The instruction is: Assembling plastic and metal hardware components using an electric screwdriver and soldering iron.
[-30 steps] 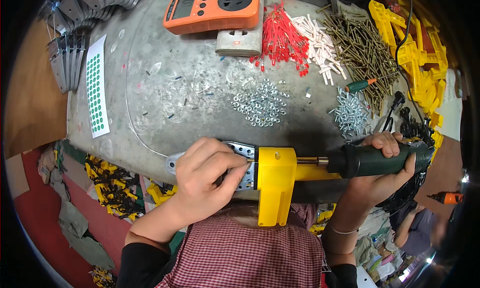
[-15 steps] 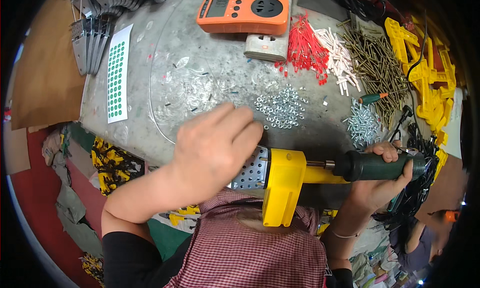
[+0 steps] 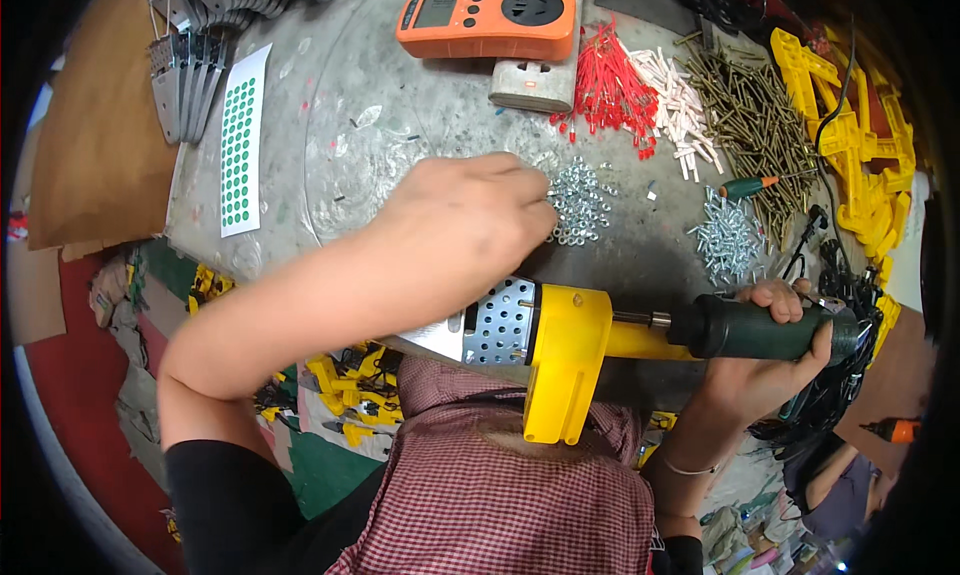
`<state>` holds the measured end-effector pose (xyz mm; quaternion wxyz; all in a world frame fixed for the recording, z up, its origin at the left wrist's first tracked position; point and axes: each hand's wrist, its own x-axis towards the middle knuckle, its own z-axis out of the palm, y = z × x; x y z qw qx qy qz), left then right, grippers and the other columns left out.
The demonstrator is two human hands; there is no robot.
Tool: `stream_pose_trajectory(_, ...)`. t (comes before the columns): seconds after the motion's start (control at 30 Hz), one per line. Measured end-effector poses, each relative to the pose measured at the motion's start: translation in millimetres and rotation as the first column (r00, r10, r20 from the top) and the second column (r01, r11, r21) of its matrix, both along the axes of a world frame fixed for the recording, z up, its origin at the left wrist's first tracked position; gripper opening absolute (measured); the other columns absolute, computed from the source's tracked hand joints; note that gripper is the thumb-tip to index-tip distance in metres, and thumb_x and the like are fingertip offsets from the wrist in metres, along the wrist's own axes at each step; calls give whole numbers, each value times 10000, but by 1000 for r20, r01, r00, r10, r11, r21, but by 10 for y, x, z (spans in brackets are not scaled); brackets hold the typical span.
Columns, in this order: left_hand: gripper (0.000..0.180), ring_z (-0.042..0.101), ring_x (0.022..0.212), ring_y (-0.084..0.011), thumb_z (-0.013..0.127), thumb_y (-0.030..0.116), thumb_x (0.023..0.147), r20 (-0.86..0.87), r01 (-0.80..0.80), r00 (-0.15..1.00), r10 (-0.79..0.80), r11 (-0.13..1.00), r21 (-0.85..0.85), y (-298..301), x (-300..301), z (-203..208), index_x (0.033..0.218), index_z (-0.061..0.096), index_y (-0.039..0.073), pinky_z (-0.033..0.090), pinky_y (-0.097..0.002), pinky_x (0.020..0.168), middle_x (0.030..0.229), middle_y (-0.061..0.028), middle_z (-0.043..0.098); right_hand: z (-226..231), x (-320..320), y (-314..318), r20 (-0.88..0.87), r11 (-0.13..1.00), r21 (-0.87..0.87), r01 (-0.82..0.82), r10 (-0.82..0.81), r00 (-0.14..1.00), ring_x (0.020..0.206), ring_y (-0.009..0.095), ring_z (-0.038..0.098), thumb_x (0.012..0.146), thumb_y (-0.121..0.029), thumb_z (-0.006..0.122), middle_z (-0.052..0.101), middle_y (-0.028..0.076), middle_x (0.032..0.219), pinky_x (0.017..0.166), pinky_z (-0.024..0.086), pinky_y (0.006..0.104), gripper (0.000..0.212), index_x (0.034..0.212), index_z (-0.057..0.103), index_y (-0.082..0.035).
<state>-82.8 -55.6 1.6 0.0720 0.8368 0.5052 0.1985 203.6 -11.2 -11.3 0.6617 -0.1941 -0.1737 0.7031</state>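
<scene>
My left hand (image 3: 475, 215) is at the left edge of a pile of small silver nuts (image 3: 580, 210), its fingers curled together and pointing down. Whether a nut is between the fingertips is hidden. My right hand (image 3: 770, 340) grips a dark green power screwdriver (image 3: 745, 328) lying level. The screwdriver's metal bit reaches into the side of a yellow plastic housing (image 3: 572, 360). Joined to that housing on the left is a perforated silver metal barrel (image 3: 500, 323), partly covered by my left forearm.
An orange meter (image 3: 488, 19) rests by a white power strip (image 3: 535, 87). Rightward lie red-tipped parts (image 3: 612, 85), white sleeves (image 3: 675, 100), long brassy screws (image 3: 755, 125), short silver screws (image 3: 728, 237), a green-handled screwdriver (image 3: 745, 187) and yellow shells (image 3: 860, 165). A green-dotted sticker sheet (image 3: 240, 145) lies left.
My left hand has moved right and away from my body, from above the metal barrel to the nuts. My right hand and the power screwdriver have hardly moved.
</scene>
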Motion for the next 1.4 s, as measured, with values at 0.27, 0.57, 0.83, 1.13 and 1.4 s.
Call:
stream_pose_trajectory(0.27, 154, 530, 639, -234, 740, 2, 636, 470, -326, 791, 392, 920, -219, -729, 280, -146, 720, 621, 51, 403, -337, 552, 700, -65, 552, 53, -5, -27, 11, 999, 41, -21, 20, 1000, 772, 138, 478, 907, -286, 538, 437, 17, 811, 827, 440, 344, 319, 1059, 449, -20)
stream_pose_trajectory(0.57, 151, 509, 573, -221, 739, -19, 620, 597, -363, 725, 342, 927, -91, -759, 270, -293, 716, 640, 41, 386, -317, 510, 658, -60, 560, 82, -108, -45, -31, 1000, 23, -18, 18, 999, 727, 132, 479, 901, -327, 555, 446, 10, 779, 795, 438, 329, 325, 1013, 462, -36)
stream_pose_trajectory(0.83, 148, 534, 577, -218, 746, -16, 639, 579, -374, 730, 364, 921, -107, -714, 322, -265, 749, 661, 38, 406, -319, 512, 676, -65, 582, 106, -101, -15, -59, 999, 26, -21, 23, 998, 722, 130, 477, 893, -314, 573, 440, 8, 778, 777, 441, 321, 308, 1002, 464, -48)
stream_pose_trajectory(1.13, 176, 591, 642, -209, 743, 3, 660, 584, -355, 703, 407, 912, -208, -730, 260, -252, 832, 724, 35, 462, -313, 566, 749, -73, 639, 146, -178, -16, -24, 998, -62, 23, -24, 999, 706, 117, 471, 888, -313, 580, 432, -6, 764, 762, 446, 302, 305, 993, 458, -54)
stream_pose_trajectory(1.4, 201, 604, 613, -229, 711, -25, 670, 614, -295, 707, 350, 936, -194, -680, 284, -201, 867, 705, 18, 476, -317, 539, 759, -88, 639, 195, -179, -43, 3, 996, -30, 85, -85, 996, 671, 107, 475, 889, -321, 570, 434, -23, 730, 741, 460, 314, 282, 964, 470, -68)
